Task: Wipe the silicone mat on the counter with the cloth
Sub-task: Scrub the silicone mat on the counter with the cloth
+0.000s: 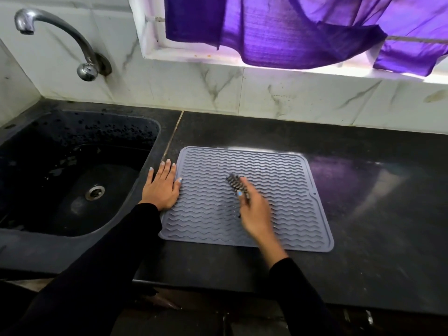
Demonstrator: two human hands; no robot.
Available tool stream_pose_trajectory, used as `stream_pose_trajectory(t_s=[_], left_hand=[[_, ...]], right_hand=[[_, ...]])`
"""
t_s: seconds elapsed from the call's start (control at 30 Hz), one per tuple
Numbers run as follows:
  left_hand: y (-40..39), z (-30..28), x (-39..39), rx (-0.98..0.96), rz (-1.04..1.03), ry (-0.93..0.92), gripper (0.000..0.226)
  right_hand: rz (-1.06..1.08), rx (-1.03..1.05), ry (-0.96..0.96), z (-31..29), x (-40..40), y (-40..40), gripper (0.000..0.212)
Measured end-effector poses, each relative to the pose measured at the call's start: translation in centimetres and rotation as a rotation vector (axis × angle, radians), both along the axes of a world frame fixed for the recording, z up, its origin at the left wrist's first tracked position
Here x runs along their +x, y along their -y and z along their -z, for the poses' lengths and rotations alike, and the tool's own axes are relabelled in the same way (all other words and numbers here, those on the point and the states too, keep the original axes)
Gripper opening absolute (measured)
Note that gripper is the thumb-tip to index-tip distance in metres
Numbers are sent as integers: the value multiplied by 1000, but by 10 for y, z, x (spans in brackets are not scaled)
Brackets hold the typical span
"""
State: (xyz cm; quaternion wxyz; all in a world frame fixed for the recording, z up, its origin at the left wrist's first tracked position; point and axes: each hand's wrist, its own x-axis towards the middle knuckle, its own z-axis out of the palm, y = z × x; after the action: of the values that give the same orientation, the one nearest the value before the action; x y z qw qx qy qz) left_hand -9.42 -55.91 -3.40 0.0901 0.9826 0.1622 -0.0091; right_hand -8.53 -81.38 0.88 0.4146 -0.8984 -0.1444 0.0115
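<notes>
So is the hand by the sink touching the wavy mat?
Touching. The head view shows the left hand lying flat, its palm edge and thumb overlapping the left border of the wavy mat, no gap showing between them.

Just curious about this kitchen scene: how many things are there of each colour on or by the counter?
Grey: 1, the silicone mat
Dark striped: 1, the cloth
Purple: 1, the curtain
Silver: 1, the tap
Black: 1, the sink
Total: 5
</notes>
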Motion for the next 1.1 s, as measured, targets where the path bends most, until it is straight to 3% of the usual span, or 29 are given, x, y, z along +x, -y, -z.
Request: stream_pose_trajectory(t_s=[0.07, 0.13, 0.53, 0.63, 0.7, 0.77, 0.83, 1.0, 1.1], left_hand=[[0, 1, 1, -3, 2, 5, 56], [0, 1, 1, -6, 6, 3, 56], [-2, 1, 2, -3, 6, -15, 56], [-2, -1, 3, -43, 2, -30, 57], [-2, -4, 2, -78, -1, -39, 59], [1, -8, -1, -114, -8, -11, 61], [4, -8, -2, -104, 12, 22, 60], [9, 0, -4, -40, 10, 40, 56], [9, 2, -3, -32, -3, 72, 55]], right_hand=[[-58, -209, 87, 16, -19, -12, 51], [-64, -380, 293, 35, -28, -21, 52], [-78, -347, 236, 26, -27, -19, 57], [-49, -219, 9, 14, -17, -13, 50], [47, 92, -173, 5, -8, -9, 42], [188, 240, -160, 0, -2, -4, 41], [202, 103, -23, -1, -2, -2, 47], [-142, -332, 145, 18, -11, -13, 54], [-128, -361, 176, 21, -7, -10, 55]])
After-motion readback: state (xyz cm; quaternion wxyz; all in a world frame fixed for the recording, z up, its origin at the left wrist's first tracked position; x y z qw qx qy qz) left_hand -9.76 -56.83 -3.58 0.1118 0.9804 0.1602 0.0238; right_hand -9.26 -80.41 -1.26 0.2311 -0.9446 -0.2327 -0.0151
